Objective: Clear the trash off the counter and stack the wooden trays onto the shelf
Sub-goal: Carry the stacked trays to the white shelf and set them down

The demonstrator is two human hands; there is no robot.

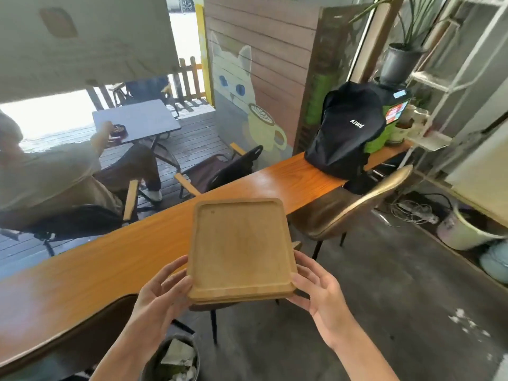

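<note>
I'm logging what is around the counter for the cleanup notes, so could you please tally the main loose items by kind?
Stacked wooden trays, held between left hand and right hand: at least 2, by the edges showing
Black backpack on the counter: 1
Trash bin with crumpled paper: 1
Potted plant: 1
Total: at least 5

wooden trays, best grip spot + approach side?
Grip the stack of wooden trays at its two near corners, one hand from each side, as the left hand and right hand do now. The trays are flat, wide and thin-rimmed, so fingers under the bottom tray and thumbs on the side edges should keep the stack level and together.
</note>
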